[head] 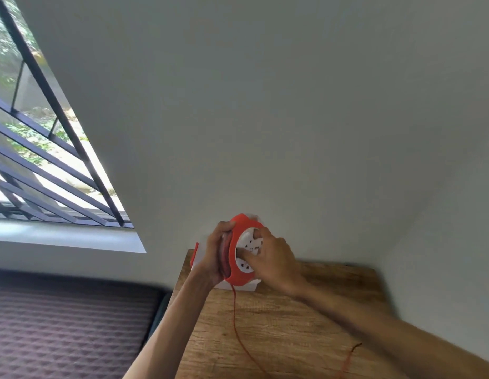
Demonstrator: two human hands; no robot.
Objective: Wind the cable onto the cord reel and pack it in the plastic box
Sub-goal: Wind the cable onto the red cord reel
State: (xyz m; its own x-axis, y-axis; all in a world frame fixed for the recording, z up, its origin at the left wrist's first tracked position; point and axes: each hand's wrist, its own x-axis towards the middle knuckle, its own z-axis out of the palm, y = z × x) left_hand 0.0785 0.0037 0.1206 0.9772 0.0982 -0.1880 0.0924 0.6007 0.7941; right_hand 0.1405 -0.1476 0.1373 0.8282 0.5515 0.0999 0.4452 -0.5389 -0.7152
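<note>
One head-worn wide view looks forward and slightly down, tilted. The wall [265,105] fills the upper frame, a window [41,149] sits left, and the wooden table [278,324] lies close at bottom centre.

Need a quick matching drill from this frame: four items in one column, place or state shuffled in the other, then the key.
1. left hand
2. right hand
3. cable
4. plastic box

A. trails loose over the wooden table
B. grips the cord reel's rim
C. sits behind and under the reel
D. fingers on the white socket face

Pairs: 1-B, 2-D, 3-A, 4-C
</note>
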